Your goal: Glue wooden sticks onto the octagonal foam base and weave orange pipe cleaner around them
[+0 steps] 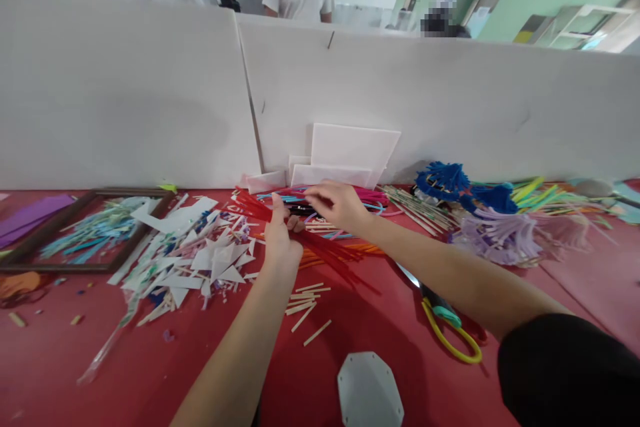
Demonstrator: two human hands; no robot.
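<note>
My left hand (281,240) is closed round a bundle of thin red strips (320,248) that fan out to the left and right above the red table. My right hand (336,204) hovers just behind it with fingers curled, pinching at the strips near a pile of pink, blue and orange strips (350,197). What the right fingers hold is not clear. Short wooden sticks (306,303) lie scattered below my left hand.
White paper scraps (200,257) lie to the left beside a dark wooden frame (65,267). Scissors with yellow handles (445,327) rest under my right forearm. A white octagon (369,390) is near the front edge. Blue and purple tassels (480,207) lie right. White boards (350,153) lean on the partition; a person stands behind.
</note>
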